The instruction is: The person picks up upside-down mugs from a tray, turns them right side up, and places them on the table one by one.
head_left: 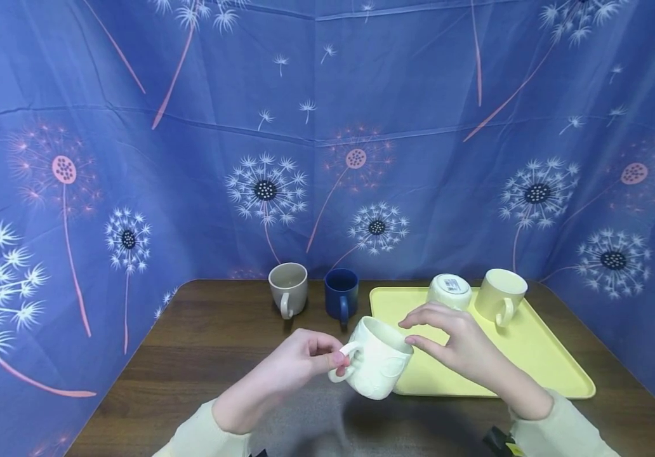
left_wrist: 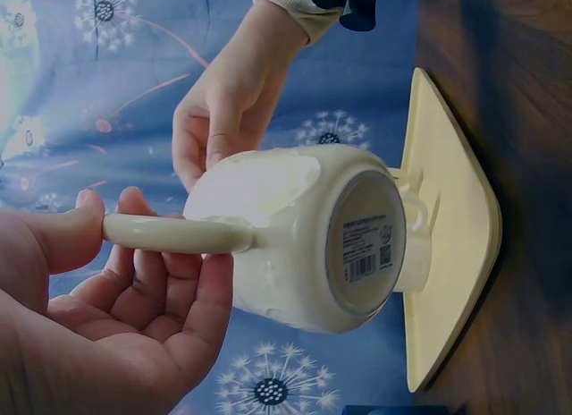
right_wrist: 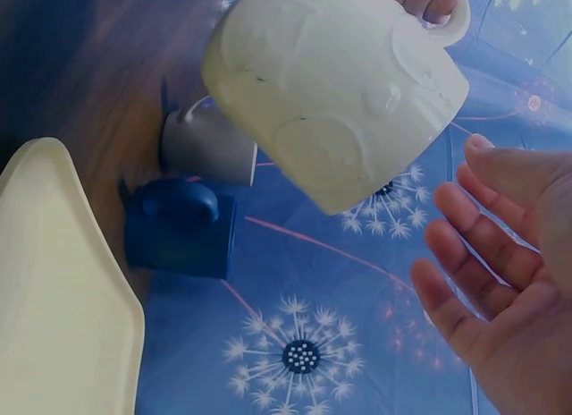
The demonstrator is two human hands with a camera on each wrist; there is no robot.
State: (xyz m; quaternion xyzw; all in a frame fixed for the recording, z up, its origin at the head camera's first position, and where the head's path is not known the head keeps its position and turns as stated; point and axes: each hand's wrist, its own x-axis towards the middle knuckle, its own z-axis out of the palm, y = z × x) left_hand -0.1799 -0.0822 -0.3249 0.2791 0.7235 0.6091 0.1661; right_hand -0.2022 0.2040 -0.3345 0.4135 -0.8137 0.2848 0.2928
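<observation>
The left hand [head_left: 299,362] pinches the handle of a cream embossed mug [head_left: 377,365], lifted and tilted above the table just off the yellow tray [head_left: 539,362] at its 9 o'clock edge. The right hand [head_left: 453,343] hovers spread-fingered beside the rim, holding nothing. Two cream mugs [head_left: 499,295] already sit at the tray's 12 o'clock; the grey mug [head_left: 289,289] and navy mug [head_left: 341,295] remain on the table.

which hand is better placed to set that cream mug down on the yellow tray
Probably the left hand: it already pinches the cream mug by its handle. The right hand is open beside the rim, gripping nothing, though nearer the yellow tray.
</observation>
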